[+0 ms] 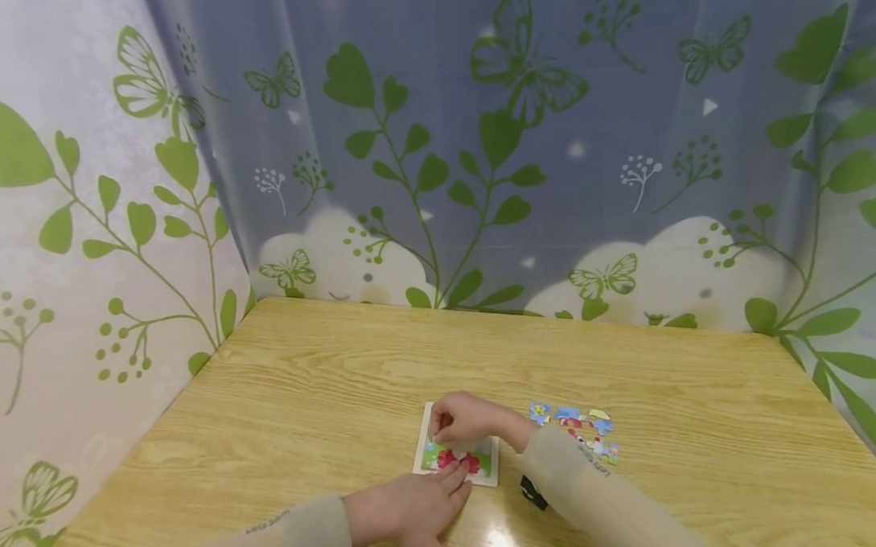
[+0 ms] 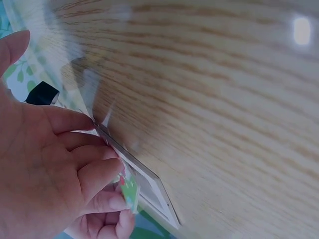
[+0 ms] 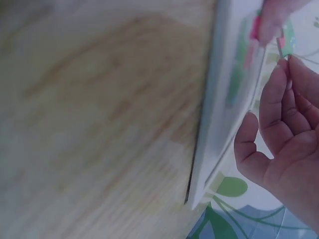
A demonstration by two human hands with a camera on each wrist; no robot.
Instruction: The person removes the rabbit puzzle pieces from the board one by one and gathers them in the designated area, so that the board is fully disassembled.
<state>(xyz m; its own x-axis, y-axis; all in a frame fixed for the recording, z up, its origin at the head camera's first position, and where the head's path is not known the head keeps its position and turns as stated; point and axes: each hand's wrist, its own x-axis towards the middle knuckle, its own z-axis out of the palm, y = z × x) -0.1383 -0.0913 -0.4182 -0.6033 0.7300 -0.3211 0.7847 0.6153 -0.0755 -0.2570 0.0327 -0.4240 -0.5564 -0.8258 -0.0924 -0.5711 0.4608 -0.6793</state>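
A jigsaw puzzle tray [image 1: 494, 462] with a pale rim lies on the table, with a green and red picture partly filled in along its near side. My left hand [image 1: 418, 508] rests extended fingers on the tray's near part, over the red picture. Above the tray's far part, my right hand [image 1: 465, 419] pinches a green puzzle piece [image 2: 130, 191] between thumb and fingertip. In the right wrist view the piece [image 3: 286, 44] stands tilted, clear of the tray floor. The head view hides this piece behind the right hand.
Several loose puzzle pieces [image 1: 601, 426], blue, red and yellow, lie right of the tray, partly behind the right sleeve [image 1: 576, 463]. A black object [image 1: 532, 492] shows under the right forearm. A patterned curtain [image 1: 442, 145] stands behind the wooden table [image 1: 318, 382].
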